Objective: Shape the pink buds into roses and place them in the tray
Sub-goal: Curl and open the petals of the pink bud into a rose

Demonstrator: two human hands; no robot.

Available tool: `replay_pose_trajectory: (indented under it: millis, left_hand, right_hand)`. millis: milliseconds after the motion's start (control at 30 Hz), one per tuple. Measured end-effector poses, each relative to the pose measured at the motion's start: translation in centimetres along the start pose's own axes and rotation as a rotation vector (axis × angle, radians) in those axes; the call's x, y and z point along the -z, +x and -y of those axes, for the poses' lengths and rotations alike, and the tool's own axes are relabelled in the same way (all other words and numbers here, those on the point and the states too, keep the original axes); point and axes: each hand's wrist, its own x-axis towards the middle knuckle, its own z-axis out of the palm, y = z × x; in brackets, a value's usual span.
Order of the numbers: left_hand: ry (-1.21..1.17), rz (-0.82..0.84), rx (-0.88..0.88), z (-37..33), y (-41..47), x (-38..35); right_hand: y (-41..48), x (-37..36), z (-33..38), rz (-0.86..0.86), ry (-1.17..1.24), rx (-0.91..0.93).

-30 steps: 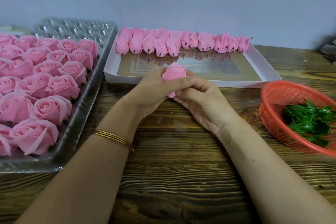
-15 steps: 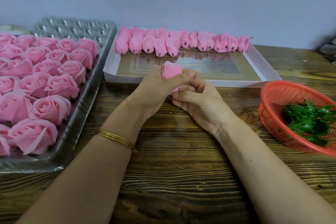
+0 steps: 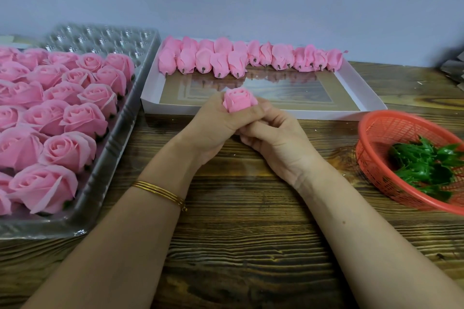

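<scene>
- At the left of the table, one clear tray holds the finished roses. I count about twenty-two in view, but the picture's left edge cuts the tray, so I cannot give the full number. The only empty cups I see lie along its far end, so I judge this rose belongs there.
- Just right of the tray, on my left wrist, sit thin gold bangles, three as far as I can tell.
- In the middle, just near of the white box, my left hand is wrapped round the one pink bud. My thumb lies across its front and only its top shows above my fingers.
- To shape it well, I think I should keep the base firm, ease my grip higher up, and fold the outer petals outward one at a time. I would turn the bud so it opens evenly. The petals look thin and easy to crease, so light pressure seems wise.
- My right hand is pressed against the left one, fingers curled in under the bud. Whether they pinch its base is hidden, so I cannot tell.
- Far of my hands, one white box carries the waiting buds along its far wall. There are about eighteen, but they overlap, so the count is rough.
- At the right, one red basket holds green leaves in a heap too tangled to count.
</scene>
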Motion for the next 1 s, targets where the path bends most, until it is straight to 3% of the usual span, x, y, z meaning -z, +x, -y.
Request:
replay_pose_trajectory:
  millis: [133,333,500,1000]
  left_hand:
    - [0.023,-0.087,-0.033,0.0,-0.1,-0.4]
    - [0.212,-0.142,-0.235,0.5,0.2,-0.4]
    - [0.335,-0.098,-0.199,1.5,0.4,-1.0]
    - [0.435,-0.053,-0.191,1.5,0.5,-1.0]
  right_hand:
    - [0.2,0.4,0.2,0.006,0.031,-0.035]
    - [0.5,0.9,0.7,-0.251,0.094,0.041]
    - [0.5,0.1,0.4,-0.241,0.04,0.116]
    - [0.3,-0.2,0.2,-0.239,0.003,0.088]
